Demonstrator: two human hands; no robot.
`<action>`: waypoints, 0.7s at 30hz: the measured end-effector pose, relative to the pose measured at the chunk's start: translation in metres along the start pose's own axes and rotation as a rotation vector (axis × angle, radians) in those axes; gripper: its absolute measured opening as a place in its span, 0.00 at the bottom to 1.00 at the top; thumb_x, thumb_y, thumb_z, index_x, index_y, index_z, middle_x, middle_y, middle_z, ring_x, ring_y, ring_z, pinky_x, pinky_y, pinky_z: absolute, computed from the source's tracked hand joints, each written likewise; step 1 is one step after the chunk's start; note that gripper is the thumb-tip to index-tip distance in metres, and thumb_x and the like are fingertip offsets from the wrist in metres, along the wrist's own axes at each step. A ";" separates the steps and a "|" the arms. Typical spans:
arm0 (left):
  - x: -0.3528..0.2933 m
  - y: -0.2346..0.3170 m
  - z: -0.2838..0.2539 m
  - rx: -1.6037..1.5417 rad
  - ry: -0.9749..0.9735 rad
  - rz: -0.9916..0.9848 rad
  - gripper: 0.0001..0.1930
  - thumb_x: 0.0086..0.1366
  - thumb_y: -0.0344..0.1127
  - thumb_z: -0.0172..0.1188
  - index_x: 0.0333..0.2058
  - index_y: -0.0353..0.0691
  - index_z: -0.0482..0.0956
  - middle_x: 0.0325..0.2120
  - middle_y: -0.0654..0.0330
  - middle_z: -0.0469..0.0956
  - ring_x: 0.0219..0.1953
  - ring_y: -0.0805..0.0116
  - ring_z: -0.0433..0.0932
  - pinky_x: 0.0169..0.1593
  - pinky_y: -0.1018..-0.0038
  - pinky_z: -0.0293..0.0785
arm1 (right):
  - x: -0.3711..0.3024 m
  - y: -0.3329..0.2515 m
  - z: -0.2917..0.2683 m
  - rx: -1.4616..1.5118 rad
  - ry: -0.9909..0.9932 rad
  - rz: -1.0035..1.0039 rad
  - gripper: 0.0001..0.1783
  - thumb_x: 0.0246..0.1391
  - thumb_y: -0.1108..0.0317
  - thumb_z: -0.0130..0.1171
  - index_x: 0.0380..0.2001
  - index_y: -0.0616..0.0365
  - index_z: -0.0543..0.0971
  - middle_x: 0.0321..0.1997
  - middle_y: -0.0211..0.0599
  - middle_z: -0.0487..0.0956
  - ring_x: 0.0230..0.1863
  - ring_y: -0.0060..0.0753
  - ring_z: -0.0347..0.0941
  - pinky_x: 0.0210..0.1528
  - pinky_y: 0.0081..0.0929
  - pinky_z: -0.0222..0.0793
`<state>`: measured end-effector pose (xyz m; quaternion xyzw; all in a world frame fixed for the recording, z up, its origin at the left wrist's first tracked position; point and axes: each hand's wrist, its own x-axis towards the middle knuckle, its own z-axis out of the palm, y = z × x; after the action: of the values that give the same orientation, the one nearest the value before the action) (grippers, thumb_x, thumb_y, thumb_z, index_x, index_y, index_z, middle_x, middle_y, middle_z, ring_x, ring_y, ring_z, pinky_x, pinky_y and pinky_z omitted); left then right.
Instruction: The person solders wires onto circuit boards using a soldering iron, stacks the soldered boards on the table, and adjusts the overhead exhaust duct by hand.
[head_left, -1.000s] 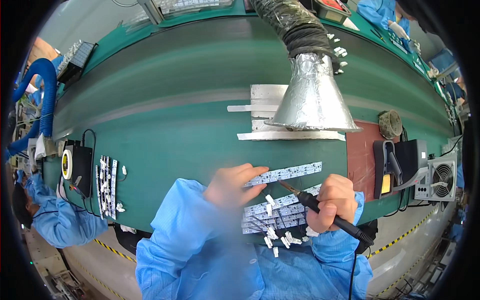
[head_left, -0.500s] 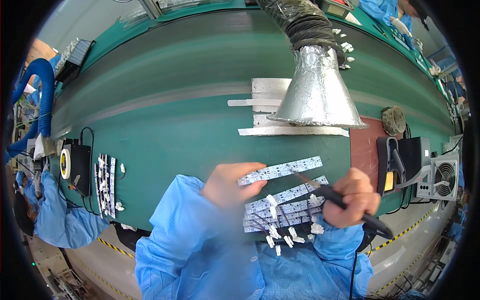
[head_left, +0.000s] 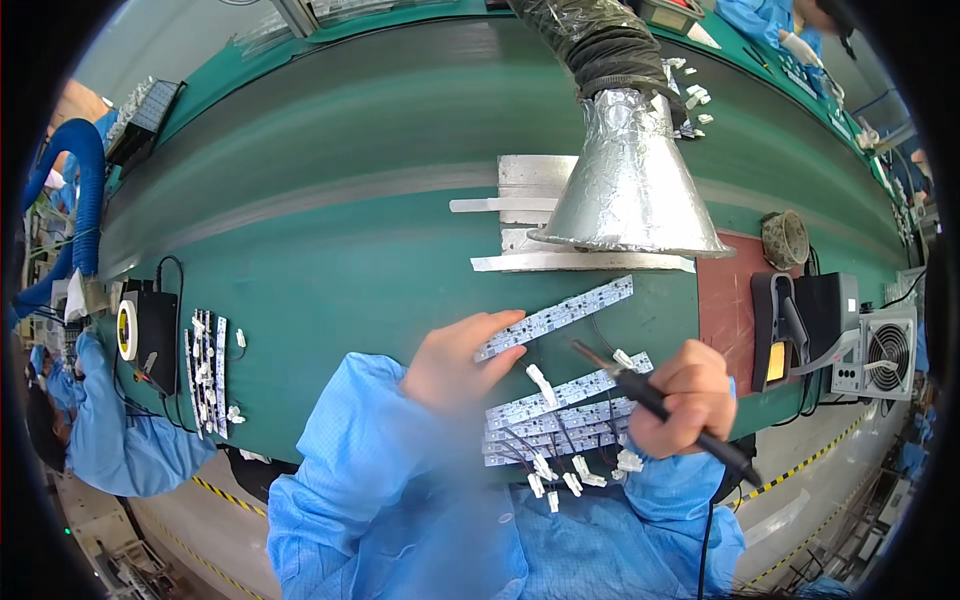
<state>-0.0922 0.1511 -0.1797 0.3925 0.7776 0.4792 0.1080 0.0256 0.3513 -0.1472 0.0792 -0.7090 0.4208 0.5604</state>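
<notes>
My left hand (head_left: pixel 455 358) pinches the near-left end of a narrow white circuit board strip (head_left: pixel 570 313) between thumb and fingers. The strip slants up to the right above the green bench. Thin wires with white connectors (head_left: pixel 541 386) hang from it. My right hand (head_left: pixel 688 402) is closed round a black soldering iron (head_left: pixel 640 390), whose tip points up-left just below the strip, apparently apart from it. Beneath the hands, several similar strips (head_left: pixel 592 382) lie overlapped, their wires and white plugs (head_left: pixel 572 484) trailing toward me.
A foil-covered fume funnel (head_left: pixel 635 190) hangs over a white block (head_left: pixel 530 178). At right are a brown-red mat (head_left: pixel 725 310), an iron stand (head_left: pixel 773 335), a round pot (head_left: pixel 785 240) and a fan unit (head_left: pixel 885 355). More strips (head_left: pixel 208 370) and a black box (head_left: pixel 155 340) sit left.
The held strip's far end has swung upward, lifting away from the soldering iron tip. My right hand has shifted slightly left, with the iron now steeper. The strip's wires and connectors now show below it.
</notes>
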 end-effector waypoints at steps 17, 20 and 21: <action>-0.001 0.002 -0.003 0.033 -0.021 0.019 0.20 0.57 0.28 0.71 0.49 0.34 0.81 0.37 0.49 0.84 0.35 0.54 0.84 0.39 0.67 0.80 | -0.004 0.005 0.015 0.061 -0.242 -0.063 0.11 0.60 0.71 0.51 0.25 0.59 0.65 0.10 0.31 0.62 0.09 0.25 0.54 0.12 0.28 0.47; -0.001 0.003 -0.003 0.010 -0.031 0.007 0.19 0.57 0.28 0.71 0.48 0.34 0.81 0.37 0.49 0.84 0.35 0.54 0.84 0.38 0.68 0.80 | -0.004 0.005 0.015 0.060 -0.253 -0.064 0.10 0.60 0.71 0.51 0.25 0.59 0.65 0.10 0.31 0.62 0.09 0.25 0.54 0.12 0.28 0.47; -0.001 0.003 -0.003 0.011 -0.028 0.004 0.19 0.57 0.29 0.71 0.48 0.34 0.81 0.37 0.49 0.84 0.34 0.54 0.84 0.37 0.68 0.80 | -0.003 0.005 0.015 0.062 -0.259 -0.067 0.10 0.60 0.72 0.51 0.25 0.59 0.65 0.10 0.31 0.62 0.09 0.25 0.54 0.12 0.28 0.47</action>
<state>-0.0915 0.1489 -0.1757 0.4012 0.7779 0.4696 0.1158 0.0127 0.3431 -0.1531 0.1737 -0.7591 0.4098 0.4751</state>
